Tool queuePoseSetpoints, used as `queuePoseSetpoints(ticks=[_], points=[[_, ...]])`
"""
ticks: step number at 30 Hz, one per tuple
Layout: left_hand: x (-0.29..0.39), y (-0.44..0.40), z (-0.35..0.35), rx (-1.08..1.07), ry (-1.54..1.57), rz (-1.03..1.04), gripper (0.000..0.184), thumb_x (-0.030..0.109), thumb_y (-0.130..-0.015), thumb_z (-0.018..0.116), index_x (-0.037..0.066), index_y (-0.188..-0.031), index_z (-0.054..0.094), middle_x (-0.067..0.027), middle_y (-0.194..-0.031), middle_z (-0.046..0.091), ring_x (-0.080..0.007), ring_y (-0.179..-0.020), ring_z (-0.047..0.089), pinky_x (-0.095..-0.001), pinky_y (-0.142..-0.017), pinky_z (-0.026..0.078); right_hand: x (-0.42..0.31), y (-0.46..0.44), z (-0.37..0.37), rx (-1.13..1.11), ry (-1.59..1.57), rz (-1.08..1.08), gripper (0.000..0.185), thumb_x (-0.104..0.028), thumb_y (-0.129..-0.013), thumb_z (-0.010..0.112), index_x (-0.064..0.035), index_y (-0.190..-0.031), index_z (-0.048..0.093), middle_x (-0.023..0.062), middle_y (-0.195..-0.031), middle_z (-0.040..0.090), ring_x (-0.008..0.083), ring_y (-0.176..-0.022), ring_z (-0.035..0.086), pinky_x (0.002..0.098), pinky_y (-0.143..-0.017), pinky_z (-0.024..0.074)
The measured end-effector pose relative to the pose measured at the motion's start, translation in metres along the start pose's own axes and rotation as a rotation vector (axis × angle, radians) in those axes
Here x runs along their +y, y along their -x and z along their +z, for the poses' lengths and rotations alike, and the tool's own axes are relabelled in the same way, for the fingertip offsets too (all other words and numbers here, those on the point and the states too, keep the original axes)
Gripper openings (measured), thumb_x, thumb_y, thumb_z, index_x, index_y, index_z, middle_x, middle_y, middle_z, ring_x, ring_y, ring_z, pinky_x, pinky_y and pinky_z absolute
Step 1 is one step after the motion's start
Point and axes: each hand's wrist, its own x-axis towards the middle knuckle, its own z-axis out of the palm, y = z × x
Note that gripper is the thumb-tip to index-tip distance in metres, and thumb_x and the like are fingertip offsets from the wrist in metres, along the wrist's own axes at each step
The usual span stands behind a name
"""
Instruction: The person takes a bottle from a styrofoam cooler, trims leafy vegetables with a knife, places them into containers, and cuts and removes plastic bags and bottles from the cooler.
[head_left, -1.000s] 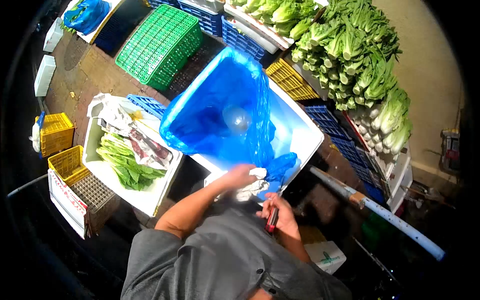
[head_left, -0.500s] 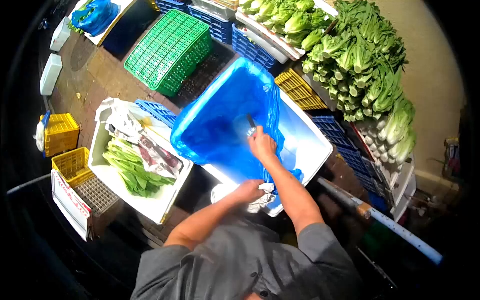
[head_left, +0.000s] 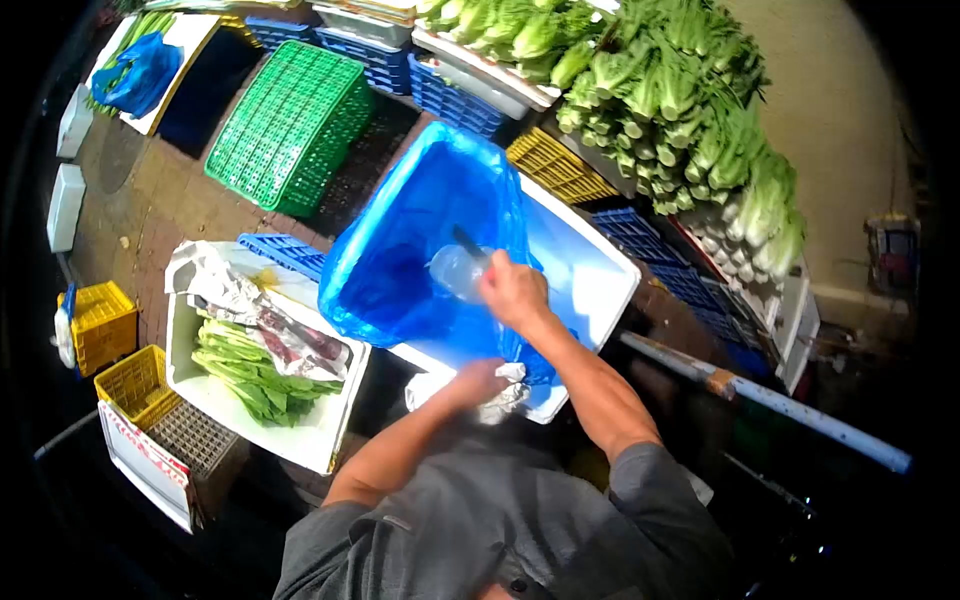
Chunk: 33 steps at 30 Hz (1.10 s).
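Note:
My right hand [head_left: 515, 290] is closed over the inside of the blue plastic bag [head_left: 425, 165] that lines a white foam box [head_left: 600, 275]. From its fingers juts a narrow dark piece [head_left: 465, 240], beside a whitish translucent piece [head_left: 458, 273]; blur hides what kind of thing this is. My left hand [head_left: 478, 384] is at the near rim of the box, closed on a crumpled white sheet [head_left: 505, 398], whose material I cannot make out. Some of the blue bag bunches between my hands.
On the left, another foam box [head_left: 345, 405] holds leafy greens [head_left: 255, 380] and crumpled paper [head_left: 235, 290]. A green crate [head_left: 285, 125] stands beyond. Stacked lettuce [head_left: 680, 90] and blue crates [head_left: 650, 250] line the right. A pole [head_left: 770, 400] runs along the near right.
The view has shifted, so the surroundings sit further left. My right hand has turned, and the dark and translucent pieces now point up and left. My left hand stays on the white sheet.

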Motion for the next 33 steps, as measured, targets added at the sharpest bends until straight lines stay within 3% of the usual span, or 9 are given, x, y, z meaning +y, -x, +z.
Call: queuePoseSetpoints(ticks=[2,6,10,13,15,20,26,28,33], points=[[-0.012,-0.001,-0.003,-0.03,0.03,0.046,0.046,0.034,-0.087,0.065,0.001,-0.118,0.061,-0.0254,-0.112,0.064,-0.0413,-0.104,0.062,-0.0472,-0.088,0.049,-0.011,0.028,-0.052,0.064,-0.041,0.019,0.026,-0.027,-0.083,0.066,-0.0041,-0.089,0.055,0.0194,-0.077,0.067,0.0404,-0.07,0.065,0.0473,-0.062,0.0496],[0.009,0.019,-0.036,-0.047,0.005,0.005,0.039,0.031,-0.088,0.063,0.003,-0.116,0.063,-0.0241,-0.109,0.066,-0.0396,-0.1,0.064,-0.0455,-0.085,0.05,-0.006,0.109,-0.153,0.198,-0.26,0.185,0.027,-0.02,-0.08,0.073,-0.0026,-0.086,0.053,0.0043,-0.065,0.059,0.0176,-0.049,0.055,0.031,-0.047,0.0436],[-0.016,0.033,-0.063,-0.041,0.153,-0.035,0.033,0.017,-0.089,0.06,0.0,-0.118,0.063,-0.0116,-0.091,0.07,-0.0164,-0.078,0.064,-0.0317,-0.071,0.052,-0.002,0.189,-0.227,0.324,-0.342,0.483,0.027,-0.02,-0.081,0.072,-0.0015,-0.09,0.055,0.0056,-0.064,0.056,0.0147,-0.056,0.054,0.0327,-0.054,0.045],[-0.005,0.063,-0.116,0.102,0.303,-0.159,0.031,0.011,-0.085,0.06,-0.001,-0.113,0.063,-0.0078,-0.091,0.069,-0.0122,-0.081,0.062,-0.0277,-0.072,0.05,-0.007,0.208,-0.236,0.423,-0.41,0.536,0.029,-0.022,-0.08,0.073,-0.0011,-0.089,0.054,0.0085,-0.064,0.056,0.0166,-0.059,0.055,0.0336,-0.056,0.0461],[-0.04,0.063,-0.138,0.144,0.724,-0.078,0.031,0.009,-0.082,0.062,0.0,-0.111,0.066,-0.0058,-0.092,0.07,-0.013,-0.081,0.064,-0.0289,-0.073,0.051,0.028,0.194,-0.206,0.452,-0.193,0.451,0.03,-0.023,-0.08,0.072,-0.0007,-0.089,0.054,0.0122,-0.065,0.058,0.0221,-0.06,0.058,0.0358,-0.057,0.0468],[-0.01,0.053,-0.176,0.143,0.647,-0.055,0.021,0.008,-0.086,0.06,0.001,-0.104,0.066,0.0008,-0.087,0.065,-0.0068,-0.075,0.057,-0.024,-0.068,0.047,0.114,0.109,-0.114,0.292,0.09,0.613,0.033,-0.031,-0.081,0.067,-0.0011,-0.091,0.057,0.0253,-0.082,0.065,0.0432,-0.078,0.064,0.0489,-0.07,0.0489],[0.013,0.048,-0.161,0.128,0.671,0.027,0.013,0.007,-0.085,0.061,0.003,-0.096,0.067,0.0001,-0.085,0.067,-0.008,-0.074,0.06,-0.0247,-0.068,0.049,0.182,0.121,0.04,0.507,-0.175,0.823,0.032,-0.03,-0.084,0.066,-0.0024,-0.097,0.057,0.0228,-0.086,0.066,0.0428,-0.084,0.064,0.0499,-0.074,0.0496],[0.017,0.058,-0.143,0.111,0.753,0.017,0.013,0.004,-0.083,0.06,0.003,-0.093,0.068,0.0004,-0.084,0.067,-0.008,-0.074,0.061,-0.0248,-0.069,0.049,0.168,0.144,0.073,0.388,-0.167,0.87,0.035,-0.029,-0.082,0.066,0.0012,-0.097,0.056,0.0266,-0.089,0.064,0.047,-0.084,0.061,0.0511,-0.077,0.0484],[0.056,0.072,-0.094,-0.099,0.866,-0.039,0.012,0.002,-0.078,0.065,0.005,-0.089,0.066,0.0011,-0.08,0.066,-0.0078,-0.071,0.059,-0.0249,-0.066,0.048,0.161,0.205,0.13,0.387,-0.382,0.877,0.029,-0.027,-0.084,0.066,-0.0038,-0.099,0.058,0.0211,-0.083,0.064,0.0356,-0.079,0.064,0.0445,-0.071,0.0504]])
